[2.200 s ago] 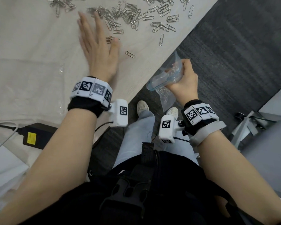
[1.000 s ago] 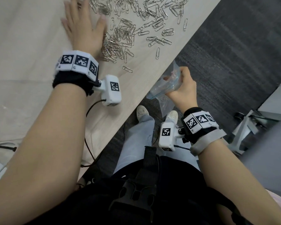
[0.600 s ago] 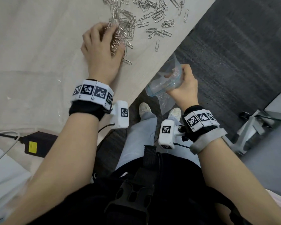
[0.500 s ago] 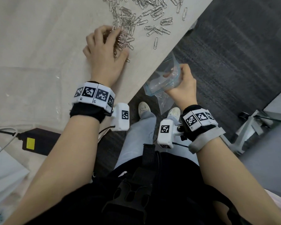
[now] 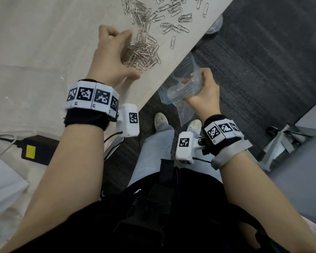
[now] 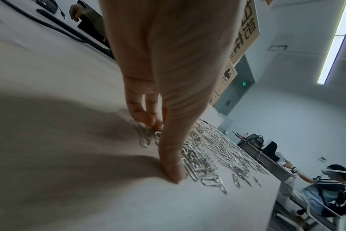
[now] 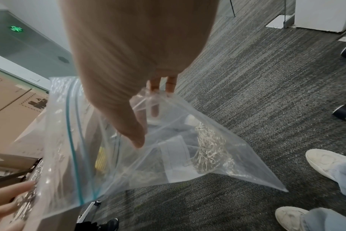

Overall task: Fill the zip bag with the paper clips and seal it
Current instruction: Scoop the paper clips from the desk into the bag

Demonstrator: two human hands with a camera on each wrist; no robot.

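Right hand: my right hand point(image 5: 204, 94) is curled round the top of the zip bag point(image 7: 168, 150), gripping it just off the table's edge, over the carpet point(image 5: 263, 61).
Bag: mouth open, a clump of clips already inside.
Left hand: my left hand point(image 5: 113, 59) is on the table point(image 5: 44, 52), fingers bent and closing on a heap of paper clips point(image 5: 144, 52), thumb tip pressed to the tabletop.
Beyond: more clips lie scattered past the heap.

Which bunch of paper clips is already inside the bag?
The small clump lying in the low corner of the clear zip bag held by the right hand. All other paper clips lie loose on the table.
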